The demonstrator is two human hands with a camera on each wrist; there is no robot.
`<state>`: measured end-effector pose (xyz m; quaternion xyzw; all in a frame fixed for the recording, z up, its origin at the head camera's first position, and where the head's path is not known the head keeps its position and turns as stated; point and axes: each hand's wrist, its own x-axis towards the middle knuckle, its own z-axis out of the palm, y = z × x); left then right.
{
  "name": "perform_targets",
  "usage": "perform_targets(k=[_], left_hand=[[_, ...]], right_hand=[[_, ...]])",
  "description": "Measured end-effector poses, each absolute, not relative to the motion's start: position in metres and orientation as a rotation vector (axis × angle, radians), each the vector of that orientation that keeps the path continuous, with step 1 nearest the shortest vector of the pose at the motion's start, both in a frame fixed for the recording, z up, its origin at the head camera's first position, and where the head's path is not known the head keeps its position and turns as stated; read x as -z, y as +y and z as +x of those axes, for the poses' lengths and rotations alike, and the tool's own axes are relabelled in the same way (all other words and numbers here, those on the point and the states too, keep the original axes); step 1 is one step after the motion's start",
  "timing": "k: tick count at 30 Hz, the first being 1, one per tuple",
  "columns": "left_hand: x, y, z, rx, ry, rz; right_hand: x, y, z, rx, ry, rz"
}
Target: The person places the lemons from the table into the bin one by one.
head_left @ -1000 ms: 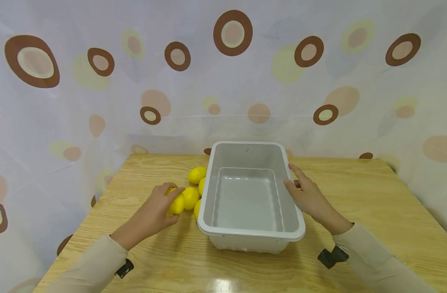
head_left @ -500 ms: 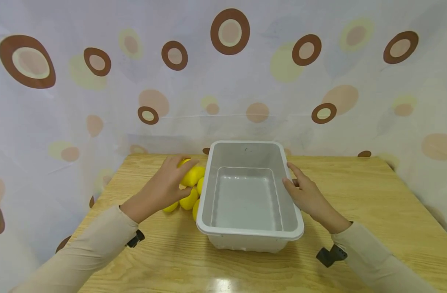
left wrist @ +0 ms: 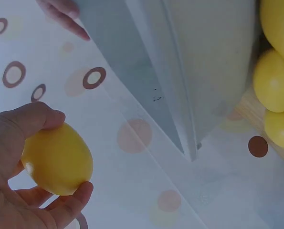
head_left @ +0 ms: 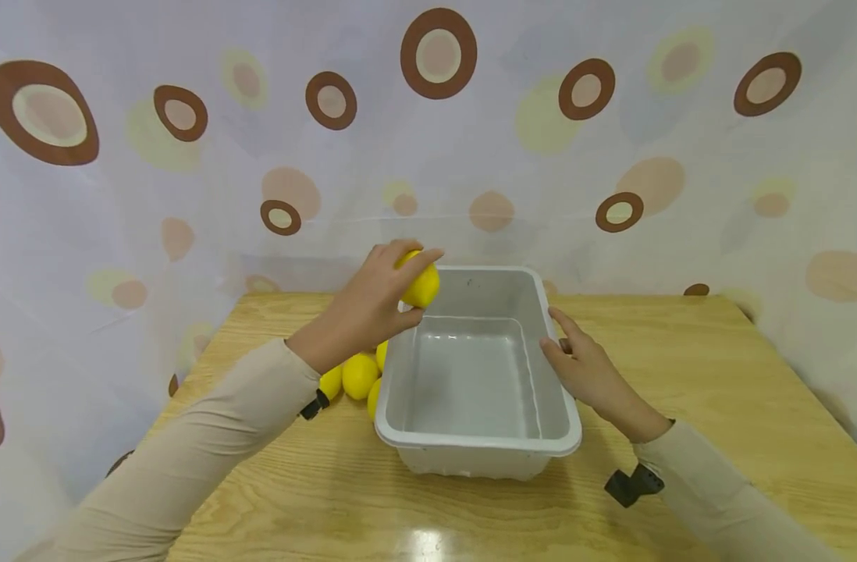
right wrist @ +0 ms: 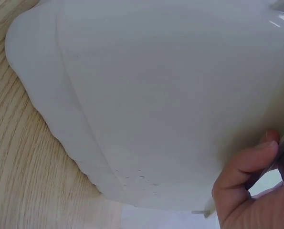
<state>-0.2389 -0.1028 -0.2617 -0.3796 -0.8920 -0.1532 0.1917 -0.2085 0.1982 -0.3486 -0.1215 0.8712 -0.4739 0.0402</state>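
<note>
My left hand (head_left: 372, 300) holds a yellow lemon (head_left: 421, 285) between thumb and fingers, raised over the far left corner of a grey plastic tub (head_left: 479, 446). In the left wrist view the lemon (left wrist: 59, 160) is pinched by the fingertips beside the tub's rim (left wrist: 168, 81). On the tub's right side, my right hand (head_left: 593, 378) grips the rim, thumb on top. The right wrist view has a bent finger (right wrist: 244, 167) against the tub's outer wall (right wrist: 156, 95). No lemons show inside the tub.
Several more lemons (head_left: 360, 376) lie on the wooden table (head_left: 316, 484) along the tub's left side, partly hidden by the left forearm and the rim. A patterned curtain (head_left: 499, 156) hangs behind the table's far edge.
My left hand has passed from the near lemons to the far one, picked it up and lifted it right to the tub's corner. The right hand stays at the rim.
</note>
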Motion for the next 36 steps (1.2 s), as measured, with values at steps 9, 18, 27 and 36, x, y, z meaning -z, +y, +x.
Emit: perform_targets(k=[9,18,27,36], left_hand=[[0.245,-0.075,-0.263,0.526,-2.552,-0.945],[0.242,-0.053,-0.286,0.599,-2.758,-0.939],[0.252,-0.033,-0.307,0.552,-2.914,-0.872],[0.277,-0.008,-0.316,0.528,-2.99,-0.878]], right_hand=[[0.35,0.199,-0.209,1.438,2.682,-0.392],[0.349,0.197,-0.208,1.434,2.686,-0.387],[0.35,0.198,-0.211,1.424,2.691,-0.384],[0.352,0.2,-0.212,1.453,2.679,-0.37]])
